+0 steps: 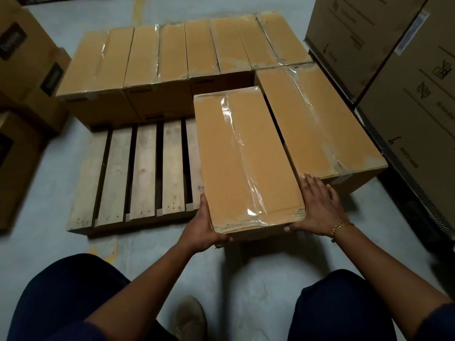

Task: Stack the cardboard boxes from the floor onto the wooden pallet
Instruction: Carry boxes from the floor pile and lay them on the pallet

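Back row (157,55): taped boxes side by side across the pallet's far half, upper middle of the frame.
Right box (320,119): lies lengthwise on the pallet's right side, just beside the held box.
Big cartons (394,70): stacked at the right edge of the frame, close to the right box.
Left cartons (27,70): dark-labelled, on the floor (49,193) at the left edge.
Pallet (145,168): bare slats at centre left, in front of the back row.
Box (246,156): centre of the frame, over the pallet's right-middle slats, between the bare slats and the right box; its near end juts past the pallet's front edge.
In the way: the back row beyond its far end, the right box along its right side.
Left grip (202,230): wraps the near left corner, thumb up the side, fingers curled under the near edge.
Right grip (317,207): spread, fingers straight and flat against the box's right side, in the gap beside the right box; bracelet (342,227) on the wrist.
Shoe (189,318): bottom centre, between the knees.
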`<state>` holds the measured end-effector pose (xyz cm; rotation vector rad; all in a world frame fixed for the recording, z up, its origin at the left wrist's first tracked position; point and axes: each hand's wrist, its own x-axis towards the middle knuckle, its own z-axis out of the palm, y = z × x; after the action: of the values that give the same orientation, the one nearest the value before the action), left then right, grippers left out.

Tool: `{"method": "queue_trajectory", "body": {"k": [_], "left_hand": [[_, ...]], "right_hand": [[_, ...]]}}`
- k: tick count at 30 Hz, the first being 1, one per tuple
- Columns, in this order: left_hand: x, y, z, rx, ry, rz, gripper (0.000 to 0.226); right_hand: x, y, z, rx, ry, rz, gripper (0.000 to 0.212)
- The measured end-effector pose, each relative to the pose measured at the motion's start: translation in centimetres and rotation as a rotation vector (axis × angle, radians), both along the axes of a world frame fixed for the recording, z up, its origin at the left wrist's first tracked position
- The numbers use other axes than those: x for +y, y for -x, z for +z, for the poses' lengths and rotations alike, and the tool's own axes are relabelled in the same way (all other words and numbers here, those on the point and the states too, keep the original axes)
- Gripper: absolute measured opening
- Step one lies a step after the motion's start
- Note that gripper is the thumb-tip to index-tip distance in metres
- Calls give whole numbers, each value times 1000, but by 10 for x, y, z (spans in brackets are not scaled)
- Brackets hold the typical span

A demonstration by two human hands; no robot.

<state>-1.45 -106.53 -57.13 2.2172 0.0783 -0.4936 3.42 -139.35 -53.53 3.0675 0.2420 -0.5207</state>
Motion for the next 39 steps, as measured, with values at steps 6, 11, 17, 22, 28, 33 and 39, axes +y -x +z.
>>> {"method": "queue_trajectory", "body": {"k": [6,11,17,22,28,33,39], "left_hand": [[0,-10,0,-23,-58,20,148],[-4,-28,2,-33,-114,39,139],[0,-48,7,-45,-155,32,136],[4,-61,7,-48,-142,15,133],[7,-74,4,-20,-146,7,138],[12,-86,4,-9,-149,1,146],[16,-96,1,-13,-134,-11,149]], "right_hand": [[6,-3,6,-75,-20,-38,140],[11,-16,11,-147,-12,-52,119],[15,-29,10,-230,26,-71,97],[17,-34,6,-281,12,-95,90],[22,-37,3,-310,0,-139,83],[26,-40,0,-324,11,-167,83],[29,-44,-1,-341,47,-176,82]]}}
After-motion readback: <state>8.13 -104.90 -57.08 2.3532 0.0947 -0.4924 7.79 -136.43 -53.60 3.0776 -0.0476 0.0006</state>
